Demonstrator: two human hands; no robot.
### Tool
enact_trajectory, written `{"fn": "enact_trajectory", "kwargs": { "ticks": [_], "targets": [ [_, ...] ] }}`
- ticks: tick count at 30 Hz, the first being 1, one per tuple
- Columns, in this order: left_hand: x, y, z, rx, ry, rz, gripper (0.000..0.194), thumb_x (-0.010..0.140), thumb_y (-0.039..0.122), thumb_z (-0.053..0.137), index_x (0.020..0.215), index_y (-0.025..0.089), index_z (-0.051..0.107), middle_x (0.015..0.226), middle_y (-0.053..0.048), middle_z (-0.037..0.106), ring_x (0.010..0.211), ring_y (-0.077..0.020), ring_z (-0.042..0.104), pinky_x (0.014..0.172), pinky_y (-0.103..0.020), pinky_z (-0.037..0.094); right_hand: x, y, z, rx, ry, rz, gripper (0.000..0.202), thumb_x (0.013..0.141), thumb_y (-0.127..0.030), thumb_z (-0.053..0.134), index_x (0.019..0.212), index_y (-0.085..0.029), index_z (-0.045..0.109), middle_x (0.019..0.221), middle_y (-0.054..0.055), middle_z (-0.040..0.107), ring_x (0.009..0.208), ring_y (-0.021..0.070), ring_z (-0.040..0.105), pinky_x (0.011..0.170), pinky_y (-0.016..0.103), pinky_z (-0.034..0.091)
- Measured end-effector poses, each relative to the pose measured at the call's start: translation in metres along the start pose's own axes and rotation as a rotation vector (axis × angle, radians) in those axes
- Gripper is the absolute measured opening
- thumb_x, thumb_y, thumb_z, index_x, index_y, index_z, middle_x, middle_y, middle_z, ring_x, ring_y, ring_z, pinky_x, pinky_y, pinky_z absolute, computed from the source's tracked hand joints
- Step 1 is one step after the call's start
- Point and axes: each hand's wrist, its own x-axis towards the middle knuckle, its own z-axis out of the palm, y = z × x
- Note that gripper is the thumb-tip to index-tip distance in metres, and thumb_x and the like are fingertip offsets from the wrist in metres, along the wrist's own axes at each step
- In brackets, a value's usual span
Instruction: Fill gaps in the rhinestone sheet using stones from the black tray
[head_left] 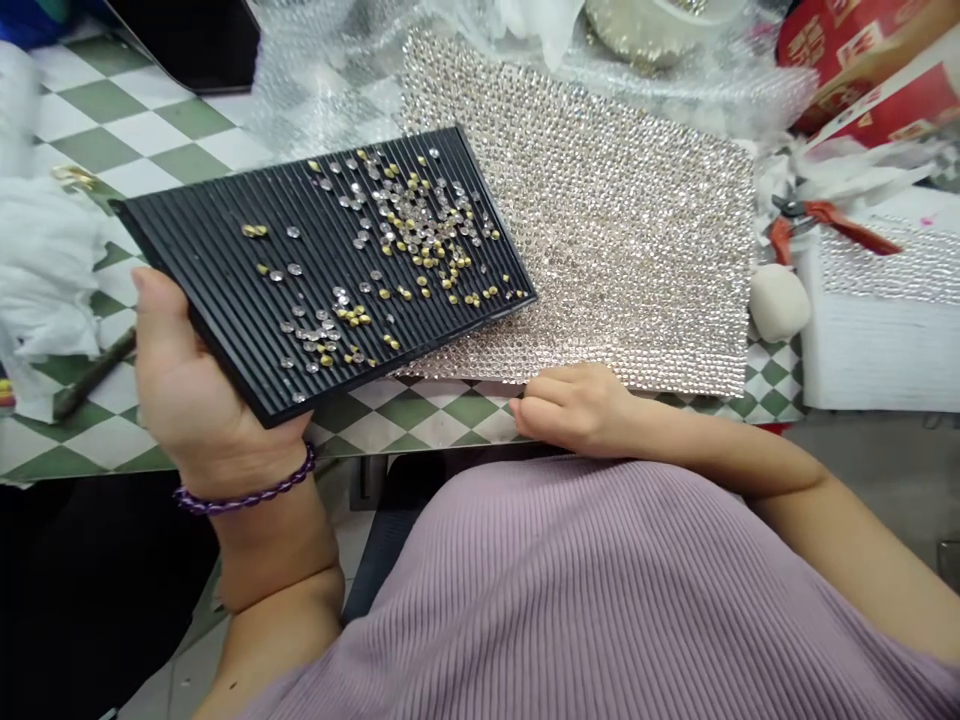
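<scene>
My left hand (202,390) grips the near left corner of a black ridged tray (217,290), thumb on the left side and fingers hidden underneath. The tray is raised and tilted, and loose rhinestones (427,235), clear with some gold backs showing, lie scattered over its grooves. Behind its right end, a sheet covered in rhinestones (630,230) lies on the table, partly hidden by the tray. My right hand (574,405) rests as a fist at the table edge, against the sheet's near edge. I see nothing sticking out of it.
Right of the sheet are a white lump (780,302), red-handled pliers (847,225) and a white block (877,350). Bubble wrap (322,90) and a bowl (660,30) stand at the back. A dark stick (94,375) and white tissue (45,260) lie on the left.
</scene>
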Motion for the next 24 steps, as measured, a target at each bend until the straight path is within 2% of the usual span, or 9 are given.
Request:
{"fn": "enact_trajectory", "kwargs": {
  "ticks": [5, 7, 10, 14, 16, 17, 19, 22, 24],
  "targets": [
    [0.001, -0.003, -0.006, -0.024, -0.037, 0.054, 0.035, 0.099, 0.023, 0.02, 0.113, 0.003, 0.044, 0.11, -0.006, 0.06, 0.129, -0.0182, 0.041, 0.112, -0.043, 0.031, -0.003, 0.007, -0.013, 0.052, -0.306, -0.04, 0.025, 0.091, -0.018, 0.042, 0.067, -0.015, 0.042, 0.06, -0.002, 0.047, 0.056, 0.0084, 0.036, 0.051, 0.024, 0.019],
    [0.001, -0.004, -0.007, -0.077, -0.037, 0.038, 0.037, 0.099, 0.024, 0.018, 0.114, 0.001, 0.043, 0.116, -0.008, 0.057, 0.13, -0.0196, 0.04, 0.113, -0.042, 0.029, -0.007, 0.008, -0.014, 0.044, -0.258, -0.056, 0.024, 0.09, -0.016, 0.046, 0.066, -0.016, 0.042, 0.059, -0.002, 0.046, 0.057, 0.0087, 0.036, 0.051, 0.024, 0.02],
    [0.001, -0.005, -0.008, -0.102, 0.077, 0.046, 0.033, 0.099, 0.021, 0.02, 0.116, -0.001, 0.038, 0.13, -0.008, 0.047, 0.129, -0.0198, 0.039, 0.111, -0.042, 0.028, -0.007, 0.009, -0.012, 0.036, -0.107, -0.128, 0.023, 0.086, -0.014, 0.051, 0.066, -0.017, 0.041, 0.059, -0.003, 0.046, 0.057, 0.0089, 0.037, 0.051, 0.024, 0.022],
    [-0.001, -0.004, -0.009, -0.055, 0.23, 0.084, 0.033, 0.097, 0.019, 0.021, 0.12, -0.002, 0.033, 0.146, -0.009, 0.025, 0.13, -0.0194, 0.035, 0.107, -0.041, 0.027, -0.016, 0.015, -0.018, 0.046, -0.228, -0.117, 0.022, 0.086, -0.014, 0.051, 0.065, -0.016, 0.044, 0.059, -0.002, 0.048, 0.056, 0.0087, 0.039, 0.05, 0.024, 0.025],
    [-0.001, -0.003, -0.007, -0.078, 0.254, 0.069, 0.03, 0.097, 0.017, 0.027, 0.119, -0.002, 0.034, 0.149, -0.009, 0.017, 0.132, -0.0187, 0.032, 0.107, -0.033, 0.027, -0.024, 0.019, -0.025, 0.086, -0.201, -0.053, 0.026, 0.084, -0.013, 0.054, 0.061, -0.016, 0.042, 0.055, -0.003, 0.047, 0.052, 0.0073, 0.04, 0.047, 0.024, 0.027],
    [-0.001, -0.003, -0.007, -0.106, 0.259, 0.064, 0.029, 0.096, 0.016, 0.03, 0.119, -0.002, 0.034, 0.15, -0.009, 0.016, 0.132, -0.0179, 0.031, 0.107, -0.029, 0.028, -0.026, 0.021, -0.028, 0.147, -0.125, -0.004, 0.027, 0.081, -0.012, 0.057, 0.06, -0.016, 0.041, 0.055, -0.003, 0.047, 0.051, 0.0064, 0.042, 0.046, 0.022, 0.028],
    [-0.001, -0.003, -0.006, -0.166, 0.228, 0.065, 0.028, 0.096, 0.015, 0.033, 0.117, -0.002, 0.035, 0.148, -0.009, 0.02, 0.132, -0.0159, 0.032, 0.107, -0.024, 0.029, -0.024, 0.023, -0.031, 0.369, 0.147, 0.143, 0.029, 0.077, -0.009, 0.061, 0.058, -0.015, 0.041, 0.055, -0.004, 0.049, 0.05, 0.0047, 0.046, 0.044, 0.019, 0.033],
    [0.0, -0.004, -0.005, -0.172, 0.084, 0.079, 0.028, 0.097, 0.017, 0.029, 0.115, -0.002, 0.039, 0.134, -0.007, 0.043, 0.128, -0.0146, 0.041, 0.109, -0.029, 0.029, -0.008, 0.023, -0.032, 0.786, 0.652, 0.487, 0.032, 0.079, -0.012, 0.057, 0.055, -0.016, 0.038, 0.053, -0.004, 0.051, 0.044, 0.004, 0.047, 0.039, 0.017, 0.035],
    [-0.001, -0.003, -0.002, -0.136, 0.021, 0.086, 0.029, 0.097, 0.018, 0.028, 0.111, 0.0, 0.045, 0.112, -0.003, 0.057, 0.123, -0.0129, 0.047, 0.11, -0.031, 0.029, 0.006, 0.023, -0.032, 1.033, 0.806, 0.731, 0.035, 0.081, -0.019, 0.055, 0.055, -0.017, 0.032, 0.049, -0.005, 0.049, 0.037, 0.0034, 0.041, 0.034, 0.017, 0.029]
  ]
}}
